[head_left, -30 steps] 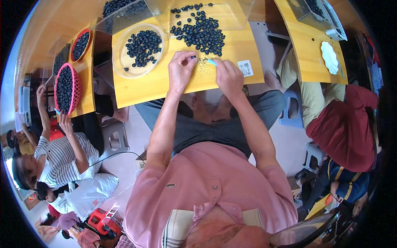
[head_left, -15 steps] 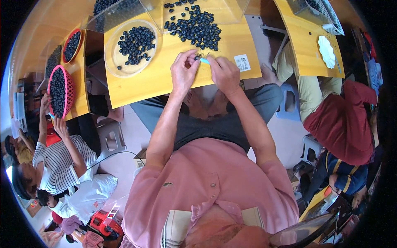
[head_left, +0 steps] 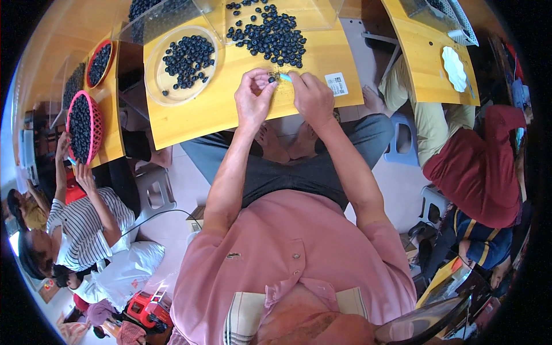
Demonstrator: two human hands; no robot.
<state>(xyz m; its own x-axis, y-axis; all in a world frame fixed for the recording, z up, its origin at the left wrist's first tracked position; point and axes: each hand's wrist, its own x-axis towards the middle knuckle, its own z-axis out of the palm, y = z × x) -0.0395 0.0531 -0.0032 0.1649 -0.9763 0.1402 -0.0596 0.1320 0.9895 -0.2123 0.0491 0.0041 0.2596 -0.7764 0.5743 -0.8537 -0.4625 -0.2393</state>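
Note:
Over the near edge of the yellow table (head_left: 190,126), my left hand (head_left: 253,96) pinches one small dark round ball (head_left: 272,80) between thumb and fingers. Beside it, my right hand (head_left: 314,99) is closed round a slim tool with a light-blue handle (head_left: 285,77). The tool points toward the ball, but its tip is too small to make out. A loose spread of similar dark balls (head_left: 282,40) lies beyond my hands, with small dark crumbs between. To the left, a clear round tray (head_left: 154,86) holds several more.
A white label (head_left: 336,84) lies right of my right hand. Clear plastic bins (head_left: 172,23) stand at the back. On the left, a person in a striped shirt (head_left: 86,224) works at a pink basket (head_left: 98,123) of dark balls. A white dish (head_left: 454,69) sits on the right-hand table.
My left fingers have turned slightly, so the ball shows more plainly. The blue tool has moved a little to the right and stands farther from the ball.

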